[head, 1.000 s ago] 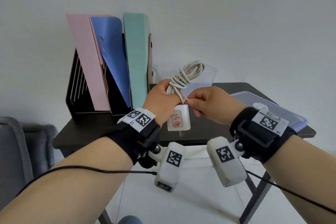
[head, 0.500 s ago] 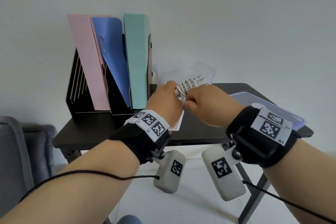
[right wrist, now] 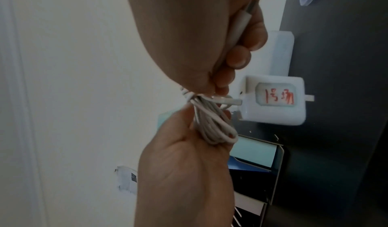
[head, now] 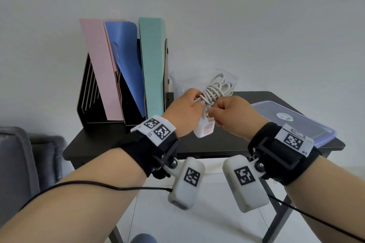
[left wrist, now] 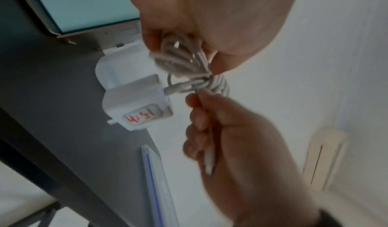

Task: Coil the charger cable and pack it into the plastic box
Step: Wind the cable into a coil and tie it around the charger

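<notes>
A white charger cable [head: 215,90] is bundled into a coil with several turns wound across its middle. My left hand [head: 187,108] grips one end of the coil [left wrist: 180,56], which sticks out up and to the right. My right hand [head: 227,114] pinches the free cable end [left wrist: 210,161] right beside the wound middle. The white charger block [head: 204,130], with a red-lettered label [right wrist: 277,96], hangs below both hands on its plug. The clear plastic box [head: 178,85] stands open on the dark table [head: 227,144] just behind the coil.
A black file rack [head: 88,100] with pink, blue and teal folders stands at the table's back left. The box lid [head: 292,120], clear with a blue rim, lies flat on the table's right side. A grey seat [head: 17,163] is at the far left.
The coil dipped forward and low between my hands half a second ago and now points up and right again. The charger block, hidden then, hangs in view below the hands.
</notes>
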The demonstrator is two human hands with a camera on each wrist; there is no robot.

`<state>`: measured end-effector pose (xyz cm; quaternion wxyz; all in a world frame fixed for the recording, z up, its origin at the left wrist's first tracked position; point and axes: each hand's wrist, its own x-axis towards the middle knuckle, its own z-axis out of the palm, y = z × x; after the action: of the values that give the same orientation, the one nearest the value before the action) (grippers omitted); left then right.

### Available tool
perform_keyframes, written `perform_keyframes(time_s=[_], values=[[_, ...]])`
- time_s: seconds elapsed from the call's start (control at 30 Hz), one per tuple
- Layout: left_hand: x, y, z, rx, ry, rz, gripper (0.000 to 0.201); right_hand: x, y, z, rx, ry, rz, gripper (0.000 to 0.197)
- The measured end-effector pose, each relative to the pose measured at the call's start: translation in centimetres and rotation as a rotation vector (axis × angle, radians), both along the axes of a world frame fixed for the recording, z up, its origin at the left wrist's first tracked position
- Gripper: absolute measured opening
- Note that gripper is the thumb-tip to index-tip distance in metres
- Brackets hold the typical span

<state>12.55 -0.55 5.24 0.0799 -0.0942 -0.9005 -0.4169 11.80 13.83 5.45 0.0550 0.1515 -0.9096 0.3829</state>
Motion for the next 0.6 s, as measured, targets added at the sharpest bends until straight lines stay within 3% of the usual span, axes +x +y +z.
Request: perform_keyframes(time_s=[0.17,0.3,0.47,0.53,0.6], values=[[-0.8,-1.2,0.5,0.119,-0.071,-0.031,0.016,0.2,0.1,0.1,-0.043,-0.016,-0.001,0.026],[-0.7,-1.5,0.8,0.219,-0.242,-0.128,0.054,0.5,-0.1,-0.1,0.013,0.023,0.011,0.025],[-0.8,-1.7,0.3,0.445,-0.321,-0.123,0.058,0.8,-0.4,0.1,0.029,0.057,0.052,0.022],[-0.8,-1.4,0.3,0.521,-0.304,-0.08,0.053,0.9,-0.7,0.3,0.031,0.06,0.053,0.02],[-0.8,-1.0,0.2,0.593,-0.251,-0.023,0.035,0.9,-0.9,0.2,-0.01,0.036,0.064,0.016]])
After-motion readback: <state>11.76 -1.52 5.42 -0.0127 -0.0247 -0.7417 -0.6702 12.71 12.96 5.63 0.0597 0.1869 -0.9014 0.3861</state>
